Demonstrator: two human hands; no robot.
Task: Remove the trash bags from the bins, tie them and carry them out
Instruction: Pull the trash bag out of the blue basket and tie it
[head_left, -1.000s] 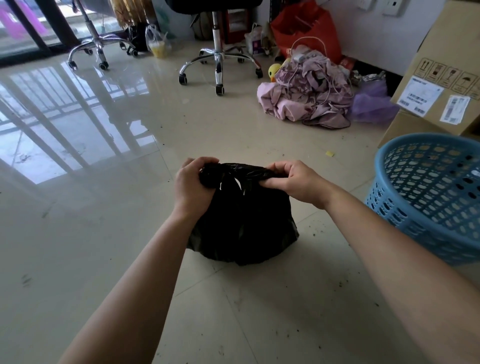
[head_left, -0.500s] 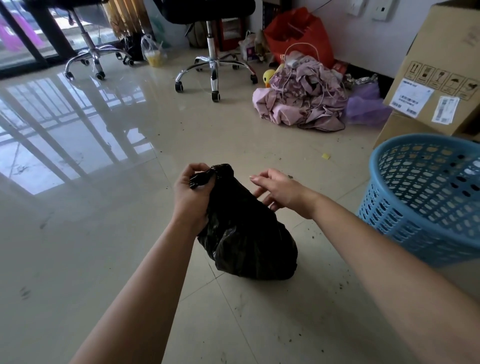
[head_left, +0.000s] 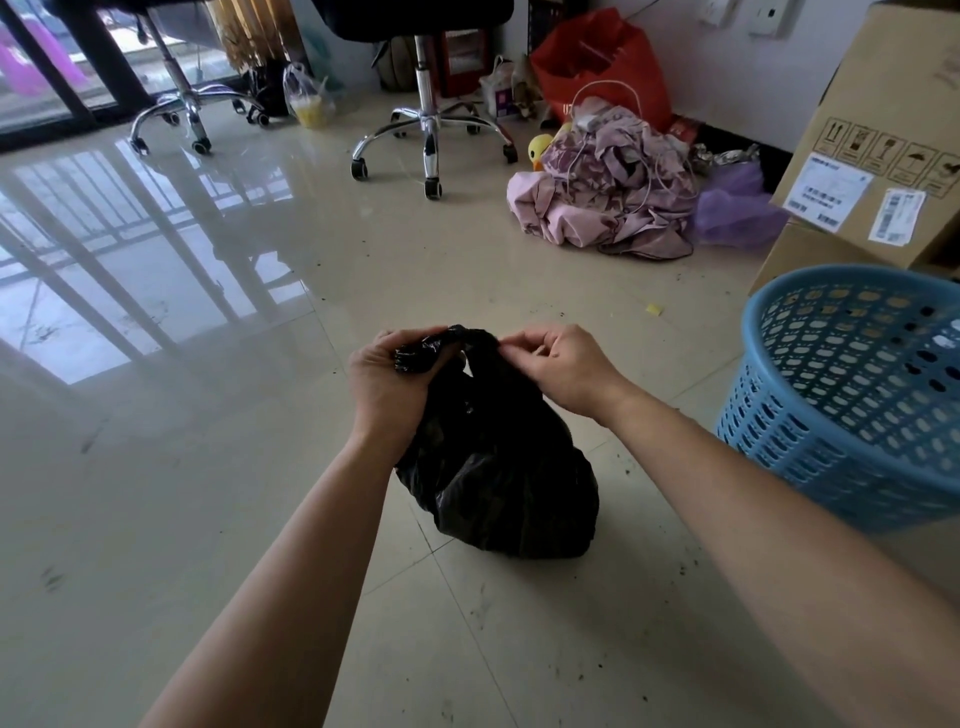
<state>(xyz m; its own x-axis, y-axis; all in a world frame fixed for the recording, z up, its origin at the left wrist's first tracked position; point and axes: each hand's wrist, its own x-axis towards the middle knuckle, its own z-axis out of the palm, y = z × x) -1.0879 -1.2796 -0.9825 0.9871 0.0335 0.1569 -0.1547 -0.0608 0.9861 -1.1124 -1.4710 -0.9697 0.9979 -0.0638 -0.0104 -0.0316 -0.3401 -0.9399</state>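
Tying step | full black plastic trash bag (head_left: 498, 467) sits on tiled floor (head_left: 260, 467) beside blue plastic mesh bin (head_left: 857, 395) | left hand (head_left: 387, 387) fist-clenched on twisted neck, right hand (head_left: 566, 371) fingers pinching other strand | next, likely: cross strands, cinch knot.

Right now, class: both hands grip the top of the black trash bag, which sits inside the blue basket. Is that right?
Not quite. The head view shows the black trash bag on the floor tiles, beside the blue basket, not inside it. The left hand and right hand do grip its top.
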